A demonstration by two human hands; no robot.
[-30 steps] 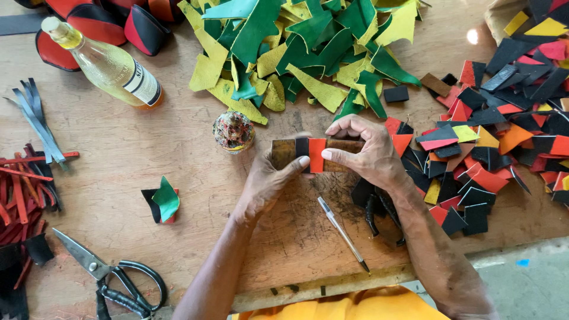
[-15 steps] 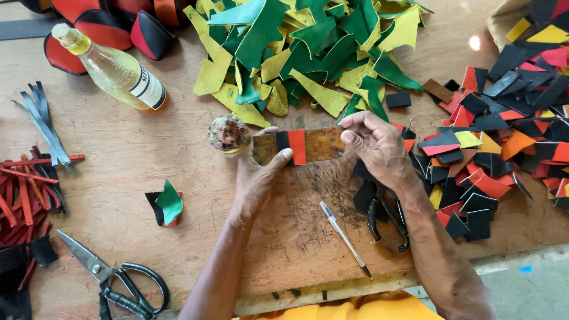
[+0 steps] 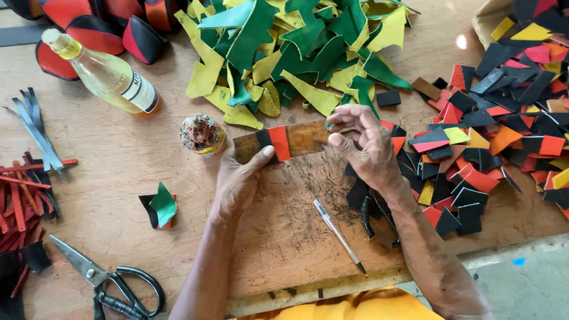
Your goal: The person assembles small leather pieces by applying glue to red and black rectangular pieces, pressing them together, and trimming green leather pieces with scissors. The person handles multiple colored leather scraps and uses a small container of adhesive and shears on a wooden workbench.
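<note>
Far left, at the table's (image 3: 118, 178) edge: one bundle of grey-blue strips (image 3: 32, 127) and, below it, a heap of red and black strips (image 3: 21, 201), too tangled to count. One pair of scissors (image 3: 109, 278) with black handles, lying blades shut. One glass bottle (image 3: 104, 74) of pale yellow liquid, on its side. Upper left: several sewn red-and-black pouches (image 3: 101, 26), count uncertain as the frame cuts them. One small folded stack of green, black and red pieces (image 3: 160, 204). One small round pot (image 3: 202, 134), its top crusted with colour. Centre: one brown board strip (image 3: 283, 141) bearing one black and one orange patch side by side, held level just above the worn work board (image 3: 296, 225). Left hand (image 3: 240, 178): thumb pressed on the patches, fingers curled beneath the strip's left end. Right hand (image 3: 367, 148): fingertips pinched closed on the strip's right end. Handling judgement: keep firm thumb pressure on the patch seam and both ends steady, so the pieces sit flush without sliding. One pen (image 3: 339, 236). One dark pair of pliers (image 3: 373, 216), partly under the right forearm. Top centre: one heap of green and yellow offcuts (image 3: 296, 53), uncountable. Right: one spread of black, red, orange and yellow cut pieces (image 3: 492, 142), many dozens.
</note>
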